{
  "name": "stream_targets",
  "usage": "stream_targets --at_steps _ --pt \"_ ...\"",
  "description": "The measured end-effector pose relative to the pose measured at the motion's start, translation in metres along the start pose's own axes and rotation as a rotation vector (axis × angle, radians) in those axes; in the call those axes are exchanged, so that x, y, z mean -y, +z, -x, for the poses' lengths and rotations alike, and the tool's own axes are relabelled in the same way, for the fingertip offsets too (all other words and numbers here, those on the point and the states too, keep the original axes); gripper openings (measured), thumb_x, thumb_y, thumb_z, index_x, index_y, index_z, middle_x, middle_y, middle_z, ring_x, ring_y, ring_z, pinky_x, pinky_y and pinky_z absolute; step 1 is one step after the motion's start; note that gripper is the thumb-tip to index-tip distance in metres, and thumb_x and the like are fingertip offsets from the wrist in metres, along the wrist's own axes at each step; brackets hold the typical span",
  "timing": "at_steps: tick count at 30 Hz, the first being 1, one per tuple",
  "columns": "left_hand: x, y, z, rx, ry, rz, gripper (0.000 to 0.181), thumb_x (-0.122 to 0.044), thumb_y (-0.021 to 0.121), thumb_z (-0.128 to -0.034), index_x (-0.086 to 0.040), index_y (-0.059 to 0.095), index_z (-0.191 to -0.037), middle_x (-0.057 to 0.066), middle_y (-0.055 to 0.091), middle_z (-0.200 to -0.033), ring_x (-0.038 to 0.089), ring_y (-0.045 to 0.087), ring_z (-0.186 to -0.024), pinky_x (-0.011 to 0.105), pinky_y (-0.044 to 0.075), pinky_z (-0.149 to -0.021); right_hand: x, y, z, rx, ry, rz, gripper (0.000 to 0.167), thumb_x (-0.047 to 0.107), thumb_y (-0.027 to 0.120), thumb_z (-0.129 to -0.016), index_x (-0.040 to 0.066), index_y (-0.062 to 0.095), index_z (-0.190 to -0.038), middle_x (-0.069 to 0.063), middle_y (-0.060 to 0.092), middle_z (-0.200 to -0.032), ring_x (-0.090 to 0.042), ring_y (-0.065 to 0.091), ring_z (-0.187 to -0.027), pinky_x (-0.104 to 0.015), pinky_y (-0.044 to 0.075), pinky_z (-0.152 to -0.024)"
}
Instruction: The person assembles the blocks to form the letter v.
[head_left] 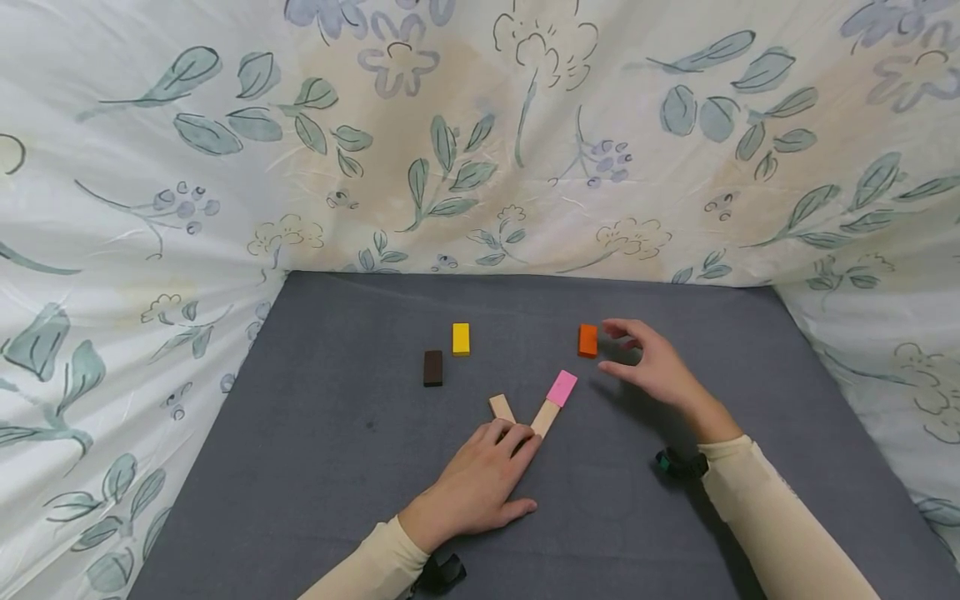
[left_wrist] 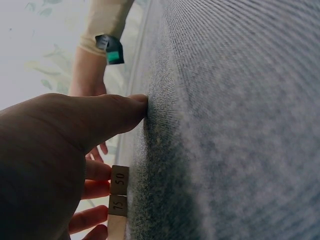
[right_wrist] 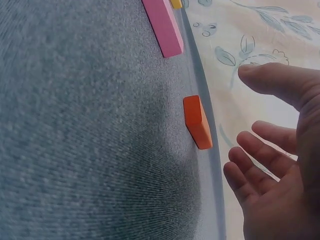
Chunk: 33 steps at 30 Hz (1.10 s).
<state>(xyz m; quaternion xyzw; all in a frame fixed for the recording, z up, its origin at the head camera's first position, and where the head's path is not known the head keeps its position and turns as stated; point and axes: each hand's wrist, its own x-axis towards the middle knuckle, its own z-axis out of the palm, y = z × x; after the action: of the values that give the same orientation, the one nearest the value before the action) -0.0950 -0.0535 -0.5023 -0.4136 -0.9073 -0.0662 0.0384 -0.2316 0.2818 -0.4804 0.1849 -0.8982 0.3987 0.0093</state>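
My left hand (head_left: 480,479) lies palm down, its fingers resting on light wooden blocks (head_left: 501,407), which form a V partly hidden under the fingers. Block ends marked 50 (left_wrist: 119,180) and 75 (left_wrist: 118,205) show beside the fingertips in the left wrist view. At the top of the right-hand line sits a pink block (head_left: 562,388). Just right of an orange block (head_left: 588,341), my right hand (head_left: 660,371) hovers with thumb and fingers apart, holding nothing. The right wrist view shows the orange block (right_wrist: 197,122) standing clear of that hand (right_wrist: 275,165).
A yellow block (head_left: 461,339) and a dark brown block (head_left: 432,368) lie left of centre on the grey cloth (head_left: 337,467). Floral fabric (head_left: 450,133) hangs behind the table and at both sides.
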Motion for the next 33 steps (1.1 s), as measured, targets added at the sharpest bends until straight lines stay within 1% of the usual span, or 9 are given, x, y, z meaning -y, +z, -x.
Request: stream_targets --at_steps 7,9,16,22,28,33 --pt "-0.001 0.000 0.000 -0.002 -0.002 -0.003 0.081 -0.063 0.078 -0.0948 -0.013 0.056 -0.155 0.000 0.053 -0.143 0.019 0.047 -0.127 0.043 0.044 -0.115 -0.003 0.000 -0.006 0.005 0.015 0.024 0.072 0.014 0.089 -0.093 0.000 0.053 -0.154 -0.021 0.059 -0.145 -0.039 0.054 -0.131 -0.062 0.045 -0.110" --pt "-0.001 0.000 0.000 0.001 -0.003 -0.004 0.081 -0.063 0.077 -0.0951 -0.014 0.056 -0.155 0.000 0.053 -0.143 0.019 0.047 -0.127 0.043 0.044 -0.115 -0.005 0.000 -0.008 0.003 0.013 0.025 0.072 0.011 0.089 -0.092 0.000 0.053 -0.154 -0.021 0.059 -0.145 -0.039 0.054 -0.130 -0.061 0.045 -0.109" --pt "-0.001 0.000 0.000 0.016 -0.008 -0.009 0.080 -0.063 0.076 -0.0959 -0.014 0.056 -0.156 0.000 0.053 -0.144 0.019 0.047 -0.128 0.042 0.044 -0.115 -0.008 -0.001 -0.011 -0.006 -0.017 0.027 0.070 0.011 0.088 -0.092 -0.001 0.055 -0.153 -0.022 0.060 -0.144 -0.039 0.055 -0.129 -0.061 0.045 -0.108" --pt "-0.001 -0.001 0.000 0.013 -0.008 -0.012 0.080 -0.063 0.077 -0.0956 -0.014 0.056 -0.156 0.000 0.053 -0.144 0.019 0.047 -0.128 0.042 0.044 -0.115 -0.011 -0.002 -0.013 -0.005 -0.016 0.012 0.068 0.012 0.088 -0.093 -0.001 0.055 -0.152 -0.022 0.061 -0.142 -0.039 0.055 -0.128 -0.062 0.045 -0.108" --pt "-0.001 -0.001 0.001 0.009 -0.006 -0.014 0.079 -0.062 0.077 -0.0956 -0.014 0.056 -0.155 0.000 0.054 -0.143 0.019 0.048 -0.127 0.042 0.045 -0.114 -0.016 -0.002 -0.015 0.007 -0.011 -0.003 0.070 0.010 0.088 -0.093 -0.001 0.055 -0.153 -0.023 0.059 -0.146 -0.040 0.055 -0.130 -0.062 0.044 -0.110" --pt "-0.001 0.000 0.001 0.004 -0.005 -0.013 0.079 -0.062 0.077 -0.0956 -0.014 0.057 -0.155 0.000 0.054 -0.143 0.019 0.048 -0.127 0.042 0.044 -0.115 -0.020 -0.002 -0.019 0.017 0.000 -0.007 0.072 0.008 0.088 -0.092 0.000 0.053 -0.155 -0.021 0.058 -0.149 -0.039 0.055 -0.132 -0.060 0.045 -0.110"
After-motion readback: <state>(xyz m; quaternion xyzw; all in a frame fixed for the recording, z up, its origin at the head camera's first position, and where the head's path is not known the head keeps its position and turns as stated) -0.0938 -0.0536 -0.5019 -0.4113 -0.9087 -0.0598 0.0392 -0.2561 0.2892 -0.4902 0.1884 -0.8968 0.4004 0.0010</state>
